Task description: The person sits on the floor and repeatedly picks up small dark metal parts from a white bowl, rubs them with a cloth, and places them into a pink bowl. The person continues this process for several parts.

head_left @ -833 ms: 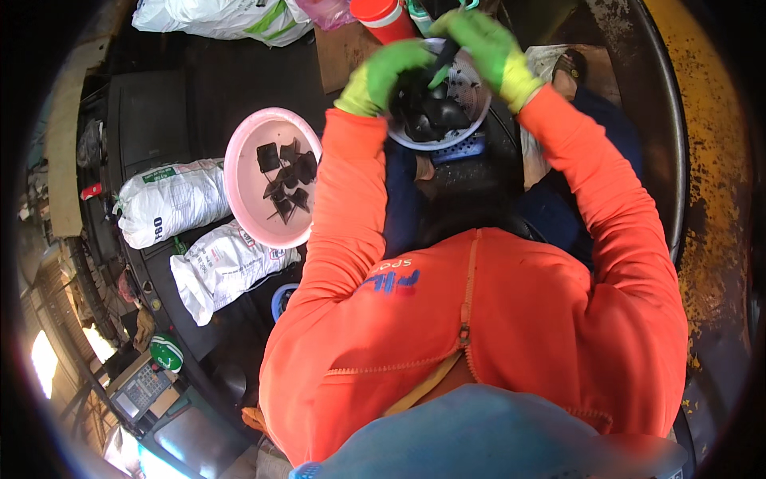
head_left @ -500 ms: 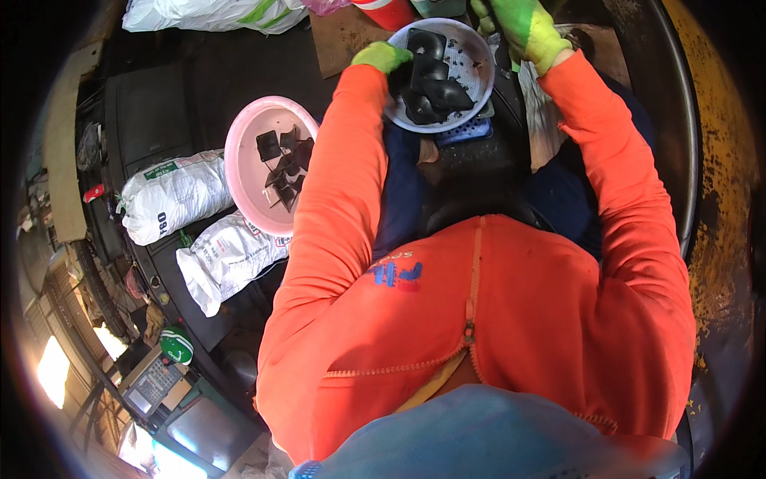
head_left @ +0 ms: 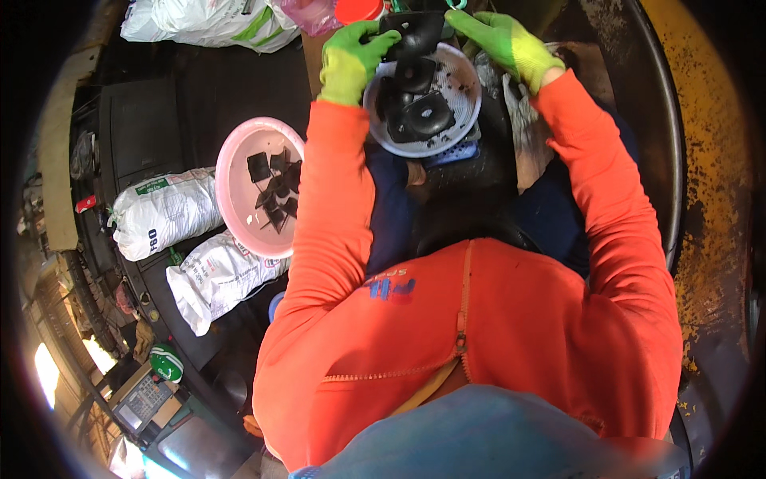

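Observation:
My left hand [head_left: 351, 62], in a green and yellow glove, grips a black moulded part [head_left: 416, 33] by its left side, above the far rim of a pale sieve-like basin [head_left: 472, 104]. My right hand [head_left: 511, 46], gloved alike, has its fingers together at the right edge of that part. A small teal loop [head_left: 456, 4] shows by its fingertips; the rest of it is cut off by the picture's top edge. Inside the basin lie more black rounded parts with square flanges [head_left: 428, 114] and small dark scraps.
A pink basin [head_left: 226, 188] holding several dark angular pieces stands at my left, beside two white sacks [head_left: 167, 211]. A blue basket [head_left: 455, 153] is under the pale basin. A red lid [head_left: 359, 9] and a white bag [head_left: 211, 22] are at the far side. A rusty yellow surface [head_left: 714, 239] stands right.
My left hand has lifted a black part out of the basin toward the far side. My right hand has come in from the far right to meet it.

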Demonstrator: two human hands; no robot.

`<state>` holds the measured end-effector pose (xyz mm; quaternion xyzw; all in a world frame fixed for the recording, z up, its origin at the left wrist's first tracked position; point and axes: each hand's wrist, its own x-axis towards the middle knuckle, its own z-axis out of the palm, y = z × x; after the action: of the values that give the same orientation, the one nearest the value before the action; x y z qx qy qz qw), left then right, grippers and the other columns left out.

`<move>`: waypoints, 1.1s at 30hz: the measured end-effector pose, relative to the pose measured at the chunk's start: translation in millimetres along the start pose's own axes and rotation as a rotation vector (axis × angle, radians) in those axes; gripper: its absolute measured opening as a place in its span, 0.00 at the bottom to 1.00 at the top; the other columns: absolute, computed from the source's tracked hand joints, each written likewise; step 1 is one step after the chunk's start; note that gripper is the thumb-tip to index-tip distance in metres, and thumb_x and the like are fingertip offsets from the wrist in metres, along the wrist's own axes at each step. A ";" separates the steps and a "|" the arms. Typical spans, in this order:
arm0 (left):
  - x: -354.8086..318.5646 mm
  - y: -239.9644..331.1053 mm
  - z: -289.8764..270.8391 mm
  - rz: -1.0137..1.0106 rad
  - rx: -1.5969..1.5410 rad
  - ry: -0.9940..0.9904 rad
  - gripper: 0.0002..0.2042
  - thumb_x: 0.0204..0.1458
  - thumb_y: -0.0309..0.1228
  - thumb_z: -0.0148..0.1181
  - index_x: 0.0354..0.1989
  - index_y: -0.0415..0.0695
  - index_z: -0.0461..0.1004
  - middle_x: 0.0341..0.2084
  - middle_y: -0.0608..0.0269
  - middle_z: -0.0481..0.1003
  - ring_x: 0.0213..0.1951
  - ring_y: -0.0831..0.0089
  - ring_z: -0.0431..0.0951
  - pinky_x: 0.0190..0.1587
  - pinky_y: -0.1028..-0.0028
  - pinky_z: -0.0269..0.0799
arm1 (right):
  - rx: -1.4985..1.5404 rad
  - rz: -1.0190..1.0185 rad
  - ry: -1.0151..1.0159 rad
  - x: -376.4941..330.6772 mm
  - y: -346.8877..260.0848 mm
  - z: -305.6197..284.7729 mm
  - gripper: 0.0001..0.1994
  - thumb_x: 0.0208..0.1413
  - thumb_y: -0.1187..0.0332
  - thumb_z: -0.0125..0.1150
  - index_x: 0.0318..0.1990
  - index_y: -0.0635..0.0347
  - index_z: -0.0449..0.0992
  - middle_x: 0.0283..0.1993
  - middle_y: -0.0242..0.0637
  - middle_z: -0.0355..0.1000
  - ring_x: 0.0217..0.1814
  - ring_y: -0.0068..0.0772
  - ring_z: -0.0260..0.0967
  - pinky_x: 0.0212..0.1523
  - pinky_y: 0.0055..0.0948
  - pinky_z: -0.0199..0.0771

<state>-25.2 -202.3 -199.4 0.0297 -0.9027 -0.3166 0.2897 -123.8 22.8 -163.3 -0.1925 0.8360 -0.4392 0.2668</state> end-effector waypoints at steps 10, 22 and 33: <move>-9.9 69.7 -4.7 0.452 -0.123 0.346 0.39 0.31 0.46 0.79 0.52 0.37 0.71 0.45 0.52 0.73 0.47 0.55 0.75 0.50 0.60 0.70 | 0.980 -0.109 -0.136 -17.6 -7.8 5.4 0.16 0.58 0.64 0.57 0.50 0.65 0.74 0.35 0.35 0.75 0.30 0.23 0.71 0.31 0.23 0.74; -17.8 62.4 -7.9 0.015 -0.644 0.201 0.24 0.37 0.25 0.73 0.47 0.41 0.72 0.52 0.56 0.74 0.54 0.65 0.73 0.58 0.67 0.67 | 0.500 -0.039 -0.227 -22.2 -5.0 16.1 0.16 0.65 0.52 0.43 0.39 0.53 0.73 0.24 0.24 0.64 0.19 0.15 0.56 0.18 0.17 0.52; -34.4 93.1 12.2 -0.083 -0.839 0.231 0.23 0.40 0.25 0.73 0.47 0.41 0.71 0.52 0.59 0.73 0.51 0.72 0.73 0.53 0.72 0.70 | 0.204 -0.790 0.182 -22.7 16.1 65.6 0.18 0.61 0.72 0.56 0.57 0.64 0.66 0.53 0.37 0.71 0.52 0.27 0.71 0.51 0.27 0.73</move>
<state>8.8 -113.1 -169.7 -0.0190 -0.6558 -0.6618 0.3628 -67.0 2.7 -201.4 -0.4311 0.6703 -0.6037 0.0207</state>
